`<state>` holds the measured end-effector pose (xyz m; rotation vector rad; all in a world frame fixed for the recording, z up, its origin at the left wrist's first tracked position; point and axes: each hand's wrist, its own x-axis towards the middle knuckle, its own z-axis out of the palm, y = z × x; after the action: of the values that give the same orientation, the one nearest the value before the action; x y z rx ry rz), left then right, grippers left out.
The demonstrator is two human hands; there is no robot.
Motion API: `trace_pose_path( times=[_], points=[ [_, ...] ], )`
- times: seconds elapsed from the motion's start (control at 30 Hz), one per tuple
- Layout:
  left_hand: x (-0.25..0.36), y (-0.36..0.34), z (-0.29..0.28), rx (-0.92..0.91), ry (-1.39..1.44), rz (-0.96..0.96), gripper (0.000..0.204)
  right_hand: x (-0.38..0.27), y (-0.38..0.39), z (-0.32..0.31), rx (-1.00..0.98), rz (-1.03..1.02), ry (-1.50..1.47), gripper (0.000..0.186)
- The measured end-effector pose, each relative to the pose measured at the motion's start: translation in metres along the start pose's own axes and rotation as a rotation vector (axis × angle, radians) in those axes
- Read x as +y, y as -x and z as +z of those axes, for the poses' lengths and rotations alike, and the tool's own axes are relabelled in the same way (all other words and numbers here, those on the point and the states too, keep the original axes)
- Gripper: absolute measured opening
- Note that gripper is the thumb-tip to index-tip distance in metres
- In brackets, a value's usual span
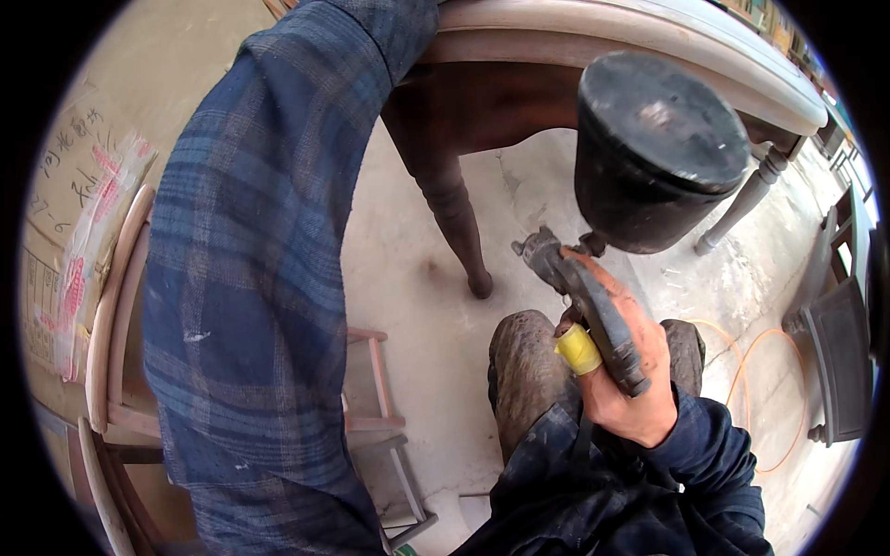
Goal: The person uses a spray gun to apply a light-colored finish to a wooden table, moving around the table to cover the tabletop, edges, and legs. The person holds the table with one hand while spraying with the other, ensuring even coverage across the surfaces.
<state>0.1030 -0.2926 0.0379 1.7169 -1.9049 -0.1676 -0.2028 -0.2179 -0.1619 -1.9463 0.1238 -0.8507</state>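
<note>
My right hand [654,371] is wrapped around the dark handle of a spray gun [593,306]. A yellow band [578,348] circles what looks like my thumb. On top of the gun sits a black lidded cup [649,176], tilted, in front of the table's far right part. My left arm, in a blue plaid sleeve [260,269], reaches up to the top edge; the hand itself is outside the picture. Beside that sleeve stands a table with a pale rounded top [528,46] and a dark brown turned leg [454,213].
Curved wooden chair parts [116,315] stand at the left, near a taped cardboard sheet [56,213]. Small pinkish and grey frames [380,380] are below the sleeve. At right, an orange hose [802,389] loops on the concrete floor beside dark furniture [839,352].
</note>
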Motion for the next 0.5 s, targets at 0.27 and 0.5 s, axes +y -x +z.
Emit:
trace_pose_path(
  times=[0.27, 0.5],
  points=[
    [0.002, -0.001, 0.0, -0.001, 0.015, 0.005, 0.061, -0.019, -0.019, -0.006, 0.212, -0.014, -0.116, 0.029],
    [0.004, 0.002, 0.001, 0.019, -0.002, -0.006, 0.058, 0.006, 0.006, -0.011, 0.105, 0.004, 0.059, 0.034]
  ],
)
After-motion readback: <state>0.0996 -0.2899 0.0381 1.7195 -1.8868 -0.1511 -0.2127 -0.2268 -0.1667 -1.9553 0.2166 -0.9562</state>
